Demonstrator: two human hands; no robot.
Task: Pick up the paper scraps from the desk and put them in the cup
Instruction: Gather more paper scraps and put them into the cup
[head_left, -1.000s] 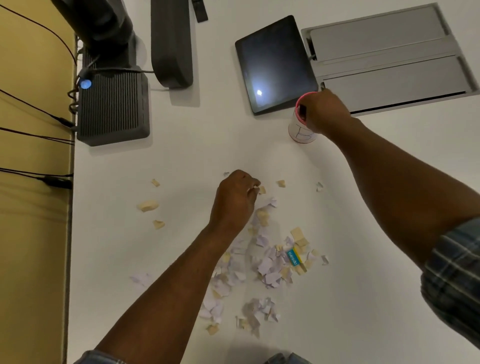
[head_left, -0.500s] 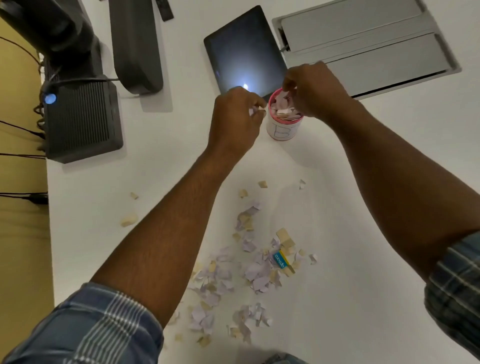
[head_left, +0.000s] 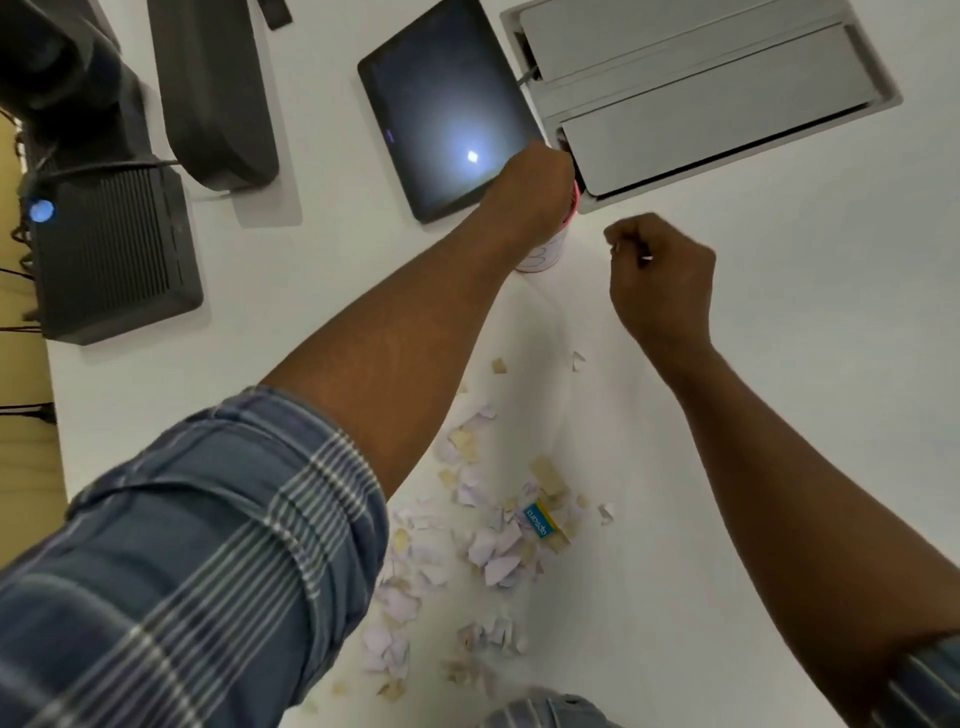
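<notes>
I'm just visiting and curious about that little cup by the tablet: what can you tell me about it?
The small white cup with a pink rim stands upright on the white desk, just in front of the dark tablet and beside the grey recessed panel. It looks like paper or plastic, with a faint line drawing on its side. The left hand is over its mouth and hides most of it, so its contents cannot be seen. The right hand is curled nearby, apart from it.

Glossy tablet (head_left: 447, 111) on smooth matt desk (head_left: 753, 364), torn paper scraps (head_left: 498, 551)
</notes>
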